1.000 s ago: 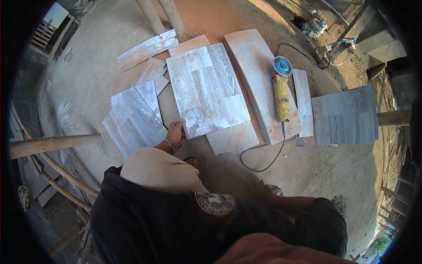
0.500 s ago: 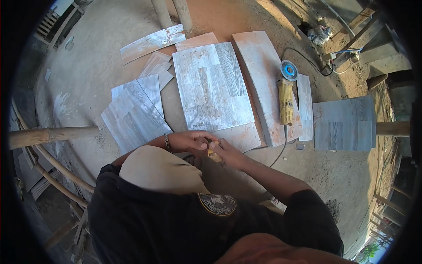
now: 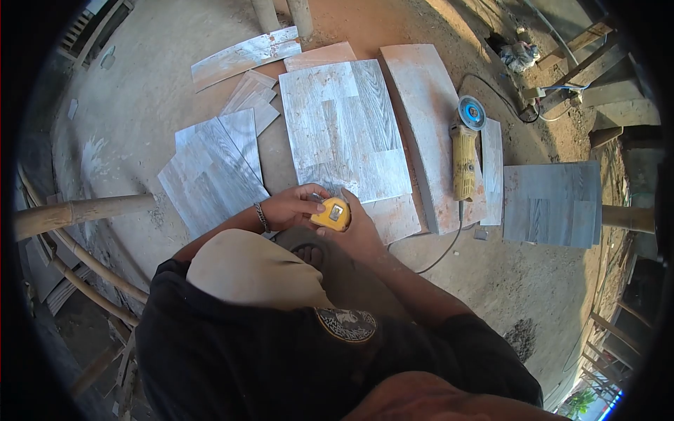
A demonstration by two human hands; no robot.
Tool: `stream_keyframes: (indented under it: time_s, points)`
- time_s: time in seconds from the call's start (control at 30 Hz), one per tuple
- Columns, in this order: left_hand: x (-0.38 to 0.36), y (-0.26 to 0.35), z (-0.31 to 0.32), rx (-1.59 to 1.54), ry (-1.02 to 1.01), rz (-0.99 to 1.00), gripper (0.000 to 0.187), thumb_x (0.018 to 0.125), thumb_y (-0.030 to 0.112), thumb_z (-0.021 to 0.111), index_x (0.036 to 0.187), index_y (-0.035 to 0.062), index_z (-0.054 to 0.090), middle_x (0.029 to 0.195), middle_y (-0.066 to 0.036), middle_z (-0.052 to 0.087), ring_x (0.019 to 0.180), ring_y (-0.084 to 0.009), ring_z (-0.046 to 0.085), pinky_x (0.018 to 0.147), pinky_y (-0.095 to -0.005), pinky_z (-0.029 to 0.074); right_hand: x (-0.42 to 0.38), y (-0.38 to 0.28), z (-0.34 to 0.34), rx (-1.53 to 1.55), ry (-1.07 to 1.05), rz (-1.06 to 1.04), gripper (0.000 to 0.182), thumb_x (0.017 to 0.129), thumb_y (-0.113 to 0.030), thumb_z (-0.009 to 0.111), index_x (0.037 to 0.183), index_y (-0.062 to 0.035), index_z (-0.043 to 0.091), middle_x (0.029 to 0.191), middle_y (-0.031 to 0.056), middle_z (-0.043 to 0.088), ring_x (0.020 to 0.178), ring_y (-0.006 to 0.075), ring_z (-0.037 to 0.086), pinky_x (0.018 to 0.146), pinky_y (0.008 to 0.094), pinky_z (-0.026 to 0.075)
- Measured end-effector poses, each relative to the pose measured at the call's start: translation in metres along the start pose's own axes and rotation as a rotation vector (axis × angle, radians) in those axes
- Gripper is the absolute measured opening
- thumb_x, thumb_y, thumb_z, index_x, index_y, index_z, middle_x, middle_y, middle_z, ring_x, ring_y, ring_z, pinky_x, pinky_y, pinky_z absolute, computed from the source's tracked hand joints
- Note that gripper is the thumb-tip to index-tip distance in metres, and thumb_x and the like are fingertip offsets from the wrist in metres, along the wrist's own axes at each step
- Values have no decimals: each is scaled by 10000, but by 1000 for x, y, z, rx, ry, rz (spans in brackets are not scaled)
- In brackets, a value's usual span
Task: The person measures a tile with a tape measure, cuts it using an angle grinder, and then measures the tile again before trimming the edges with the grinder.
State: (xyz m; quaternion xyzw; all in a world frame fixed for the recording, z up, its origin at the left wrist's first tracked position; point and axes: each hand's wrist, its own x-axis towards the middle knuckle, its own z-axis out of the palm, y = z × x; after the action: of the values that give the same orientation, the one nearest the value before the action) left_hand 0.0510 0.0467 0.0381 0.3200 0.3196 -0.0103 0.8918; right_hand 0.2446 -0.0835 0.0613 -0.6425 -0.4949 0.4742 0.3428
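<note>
A yellow tape measure (image 3: pixel 331 215) is held between both hands, low at the centre, its face turned up. My right hand (image 3: pixel 361 228) wraps round its right side. The fingers of my left hand (image 3: pixel 295 207), with a bracelet at the wrist, grip its upper left edge. Just beyond the hands lies a large grey wood-patterned tile (image 3: pixel 344 133). To its right, a yellow angle grinder (image 3: pixel 463 158) with a blue disc rests on a long dusty slab (image 3: pixel 421 98).
Cut tiles (image 3: pixel 210 175) lie at the left, with narrow strips (image 3: pixel 253 102) and a long piece (image 3: pixel 246 57) beyond. More grey tiles (image 3: pixel 551 203) stand at the right. The grinder's cable (image 3: pixel 449 252) runs over the floor. A bamboo pole (image 3: pixel 84 212) juts in from the left.
The tape measure has turned and come up into clearer view between the hands. My left hand has shifted a little up and left. The view has moved slightly.
</note>
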Motion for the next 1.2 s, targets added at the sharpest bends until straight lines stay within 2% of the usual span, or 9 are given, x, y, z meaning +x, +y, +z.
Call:
stream_keyframes:
  time_s: [0.13,0.2,0.3,0.43,0.53,0.63,0.83,0.97,1.2]
  points:
    - [4,-9,-3,-130,-2,31,421,959,79,680,1358,26,556,1258,-115,662,1121,-211,663,975,-390,544,7,5,1,464,-31,142,698,933,-356,764,1425,18,440,1222,145,612,1157,243,638,967,384,539]
    - [5,-9,-5,-125,-33,29,408,950,85,702,1333,20,579,1209,-102,691,1097,-193,670,964,-374,542,11,-1,-11,526,-270,535,559,1036,-420,597,1382,6,491,1196,126,624,1098,226,649,935,382,549]
    - [3,-4,-2,297,-109,95,416,926,57,725,1321,2,604,1213,-82,702,1106,-158,657,975,-337,523,6,11,-9,791,-445,727,575,1072,-499,468,1356,-2,527,1175,111,632,1064,203,653,880,355,556]
    - [3,-4,-1,359,-94,27,399,875,34,772,1254,-17,656,1190,-80,713,1087,-143,656,986,-313,514,-2,13,-12,809,-562,704,587,1078,-520,427,1356,-14,537,1182,124,636,1075,186,651,874,352,546]
    - [0,1,-1,337,-13,-21,378,848,18,786,1210,-11,682,1146,-73,726,1049,-141,667,974,-311,521,-10,27,2,692,-379,460,593,1045,-485,539,1373,8,505,1212,161,636,1105,221,650,915,384,529]
    - [0,-4,-6,422,26,-80,381,827,11,793,1192,-12,688,1111,-65,736,1016,-144,677,955,-310,530,-5,22,-4,127,-196,175,633,906,-405,761,1293,46,543,1194,196,639,1089,284,646,937,397,512]
    - [-10,13,-27,391,146,-54,260,861,49,777,1105,5,698,979,-25,726,863,-97,665,839,-271,537,17,19,-32,-167,-220,-6,517,839,-339,739,1192,17,610,1147,252,628,1104,414,623,964,466,504]
    - [2,63,-75,710,496,386,166,1030,207,589,1010,45,613,829,18,597,764,-77,563,795,-269,504,93,1,-97,-451,-125,-231,488,826,-291,731,1159,52,631,1112,271,623,1013,438,647,912,466,534]
    - [37,118,-42,780,438,612,247,985,168,666,1167,5,630,1035,-62,702,1078,-145,654,1013,-306,480,185,-57,-104,-511,-234,-311,549,866,-291,728,1245,68,559,1141,282,668,1069,382,685,950,416,526]
